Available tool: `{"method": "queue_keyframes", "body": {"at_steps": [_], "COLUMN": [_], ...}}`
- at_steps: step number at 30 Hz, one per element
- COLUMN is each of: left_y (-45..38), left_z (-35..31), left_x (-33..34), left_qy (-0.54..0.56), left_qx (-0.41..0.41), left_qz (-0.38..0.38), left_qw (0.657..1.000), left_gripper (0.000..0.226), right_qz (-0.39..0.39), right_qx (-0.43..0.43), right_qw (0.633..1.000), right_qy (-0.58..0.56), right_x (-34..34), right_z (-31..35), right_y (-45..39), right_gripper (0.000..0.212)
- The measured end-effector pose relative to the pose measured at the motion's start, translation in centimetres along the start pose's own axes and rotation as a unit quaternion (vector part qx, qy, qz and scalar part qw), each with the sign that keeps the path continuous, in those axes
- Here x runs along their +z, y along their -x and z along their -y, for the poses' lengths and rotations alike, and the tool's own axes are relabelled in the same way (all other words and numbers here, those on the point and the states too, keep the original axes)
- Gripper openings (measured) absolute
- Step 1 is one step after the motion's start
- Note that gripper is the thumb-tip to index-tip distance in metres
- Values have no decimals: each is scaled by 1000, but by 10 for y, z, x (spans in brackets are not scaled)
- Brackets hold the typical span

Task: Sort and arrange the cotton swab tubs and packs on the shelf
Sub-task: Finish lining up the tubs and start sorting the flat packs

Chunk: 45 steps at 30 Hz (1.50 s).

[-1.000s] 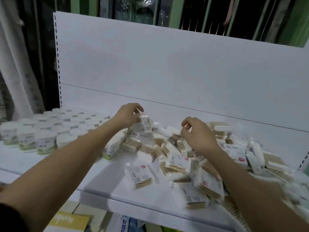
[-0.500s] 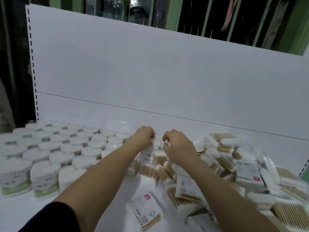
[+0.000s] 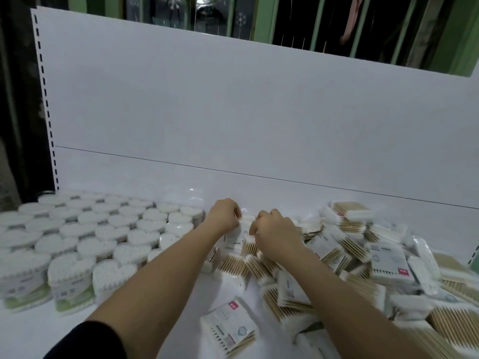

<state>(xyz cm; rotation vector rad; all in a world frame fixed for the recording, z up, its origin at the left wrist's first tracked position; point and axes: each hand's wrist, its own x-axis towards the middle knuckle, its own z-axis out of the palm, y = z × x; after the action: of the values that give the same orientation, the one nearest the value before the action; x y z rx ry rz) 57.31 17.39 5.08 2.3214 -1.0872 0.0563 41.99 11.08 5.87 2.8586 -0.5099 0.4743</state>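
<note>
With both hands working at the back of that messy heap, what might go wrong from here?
1. The loose pile of packs leans on itself; tugging the pack that the left hand and right hand pinch at the back may make neighbours slide.
2. One stray pack lies near the shelf front edge, where a forearm might knock it off.
3. The heart-shaped tubs stand close together beside the left forearm, so a nudge might disturb their rows.

Both arms outstretched, left grip [image 3: 225, 216] and right grip [image 3: 272, 230] curled, close together
</note>
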Motion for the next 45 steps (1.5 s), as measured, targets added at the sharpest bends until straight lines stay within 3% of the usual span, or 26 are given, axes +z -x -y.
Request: {"method": "queue_keyframes", "body": {"at_steps": [3, 6, 10, 13, 17, 20, 27, 33, 36, 39, 41, 42, 45], "left_y": [5, 17, 51, 74, 88, 92, 97, 101, 95, 104, 118, 124, 136], "left_z": [-10, -23, -37, -35, -27, -24, -20, -28, -37, -52, -63, -66, -68], "left_x": [-11, -36, -65, -60, -40, -34, -19, -24, -49, -75, -81, -81, -77], "left_qy": [-65, -51, -97, -153, -259, -288, -328, -302, -187, 123, 368, 441, 530], "left_qx": [41, 72, 85, 67, 15, -34, -37, -26, -35, -57, -56, -54, -41], "left_qz": [-19, -32, 99, 172, 181, 198, 182, 93, -28, -99, -49, -24, 25], "left_qw": [997, 996, 987, 971, 949, 936, 926, 949, 981, 986, 927, 896, 847], "left_gripper": [34, 33, 23, 38, 60, 64, 51, 17, 20, 36, 37, 36, 35], "right_qz": [9, -24, -54, -53, -61, -65, -80, -97, -112, -98, -78, -67, -25], "right_qx": [-3, 8, 42, 72, 95, 92, 75, 55, 47, 45, 61, 70, 91], "right_qw": [1000, 995, 980, 974, 965, 965, 964, 964, 958, 924, 876, 849, 746], "right_qy": [-16, -96, -186, -210, -237, -235, -242, -242, -260, -366, -472, -519, -659], "right_x": [-8, -22, -45, -54, -52, -49, -44, -48, -51, -51, -51, -52, -56], "right_z": [1, -3, -16, -32, -46, -52, -66, -71, -70, -66, -62, -59, -46], "right_y": [5, 14, 30, 43, 57, 69, 95, 105, 106, 104, 101, 100, 97], "right_gripper": [33, 32, 26, 21, 21, 21, 24, 25, 23, 19, 16, 15, 27]}}
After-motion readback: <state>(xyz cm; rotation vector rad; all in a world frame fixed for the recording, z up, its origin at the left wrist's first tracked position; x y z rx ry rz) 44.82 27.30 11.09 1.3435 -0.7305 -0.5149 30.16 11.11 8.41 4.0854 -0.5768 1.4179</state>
